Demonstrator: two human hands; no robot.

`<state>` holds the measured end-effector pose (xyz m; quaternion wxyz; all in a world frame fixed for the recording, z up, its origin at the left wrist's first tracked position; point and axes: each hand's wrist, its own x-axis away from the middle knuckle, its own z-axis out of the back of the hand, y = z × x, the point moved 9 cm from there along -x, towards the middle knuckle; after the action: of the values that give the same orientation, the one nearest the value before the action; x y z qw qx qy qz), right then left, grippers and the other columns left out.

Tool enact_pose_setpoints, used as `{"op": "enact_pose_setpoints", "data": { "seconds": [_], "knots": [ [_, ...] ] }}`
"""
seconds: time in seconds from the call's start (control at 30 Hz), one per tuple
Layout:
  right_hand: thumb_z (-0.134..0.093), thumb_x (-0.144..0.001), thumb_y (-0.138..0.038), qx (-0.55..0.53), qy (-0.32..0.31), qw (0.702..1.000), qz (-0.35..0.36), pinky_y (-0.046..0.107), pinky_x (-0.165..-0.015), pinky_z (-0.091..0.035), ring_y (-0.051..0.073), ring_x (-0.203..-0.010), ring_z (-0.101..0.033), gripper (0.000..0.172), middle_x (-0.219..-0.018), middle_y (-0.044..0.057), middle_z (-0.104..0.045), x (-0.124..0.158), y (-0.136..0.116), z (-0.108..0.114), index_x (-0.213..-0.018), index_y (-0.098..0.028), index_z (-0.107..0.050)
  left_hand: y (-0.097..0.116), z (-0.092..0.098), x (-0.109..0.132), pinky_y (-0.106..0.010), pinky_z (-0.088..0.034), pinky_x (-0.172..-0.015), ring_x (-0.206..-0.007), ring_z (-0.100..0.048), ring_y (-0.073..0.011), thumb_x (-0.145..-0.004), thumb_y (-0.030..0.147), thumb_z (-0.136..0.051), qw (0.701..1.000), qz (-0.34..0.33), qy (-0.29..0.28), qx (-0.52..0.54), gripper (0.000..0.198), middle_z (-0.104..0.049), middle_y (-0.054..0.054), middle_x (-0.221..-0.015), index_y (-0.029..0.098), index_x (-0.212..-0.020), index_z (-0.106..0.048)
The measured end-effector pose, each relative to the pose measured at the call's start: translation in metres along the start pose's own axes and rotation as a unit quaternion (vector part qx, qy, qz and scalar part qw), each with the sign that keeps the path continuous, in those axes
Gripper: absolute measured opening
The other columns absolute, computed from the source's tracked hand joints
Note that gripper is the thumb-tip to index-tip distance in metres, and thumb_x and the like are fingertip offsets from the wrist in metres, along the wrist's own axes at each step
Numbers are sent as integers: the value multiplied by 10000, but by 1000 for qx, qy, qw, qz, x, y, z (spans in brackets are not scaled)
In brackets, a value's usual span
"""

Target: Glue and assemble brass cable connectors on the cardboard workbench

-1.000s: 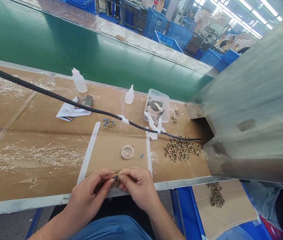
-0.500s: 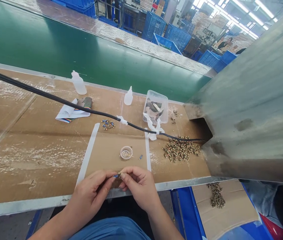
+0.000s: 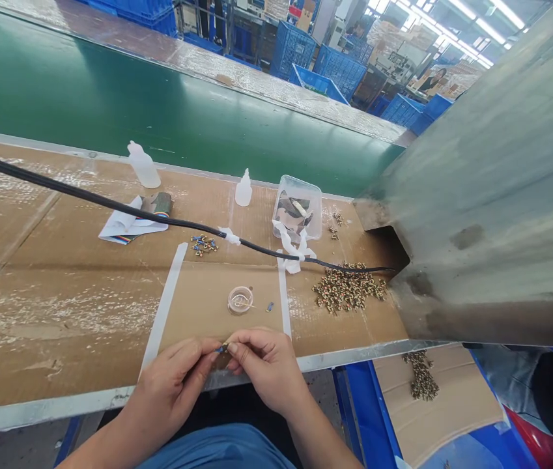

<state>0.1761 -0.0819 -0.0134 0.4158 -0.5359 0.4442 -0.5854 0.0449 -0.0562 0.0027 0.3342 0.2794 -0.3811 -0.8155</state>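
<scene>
At the table's front edge, my left hand (image 3: 177,368) and my right hand (image 3: 262,365) meet fingertip to fingertip. Both pinch one small blue-and-brass part (image 3: 221,348), mostly covered by the fingers; its exact kind is too small to make out. Just beyond them stands a small round clear cup (image 3: 240,300) with a thin stick resting across its rim. Right of the cup lies a loose small blue piece (image 3: 269,307). Farther back is a little group of blue-and-brass parts (image 3: 203,245). A large heap of brass-coloured parts (image 3: 347,288) spreads to the right.
A black cable (image 3: 183,223) crosses above the table. Behind it stand two white squeeze bottles (image 3: 144,166) (image 3: 243,189), a folded cloth (image 3: 132,221) and a clear plastic box (image 3: 297,207). A metal panel (image 3: 476,195) closes the right side; a green conveyor (image 3: 208,117) runs behind.
The view has shifted slightly, so the table's contents sit a little farther left. Both hands keep their pinch on the small part, which has barely moved between the fingertips.
</scene>
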Motion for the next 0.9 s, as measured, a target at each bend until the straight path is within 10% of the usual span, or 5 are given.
{"op": "enact_pose_setpoints", "data": {
  "seconds": [0.9],
  "knots": [
    [-744,-705,-514,-125,-27,986,-103,183,-541,-516,92,-559,-615,402,-593,2,-631,-3,16,-4,-767,-119,-696,-2,-3,-5,-190,-465,-686,-743,-610,-128,-965,291,-453,997,54,-46,44,169,-657,9,-831,223,-981,-607]
  ]
}}
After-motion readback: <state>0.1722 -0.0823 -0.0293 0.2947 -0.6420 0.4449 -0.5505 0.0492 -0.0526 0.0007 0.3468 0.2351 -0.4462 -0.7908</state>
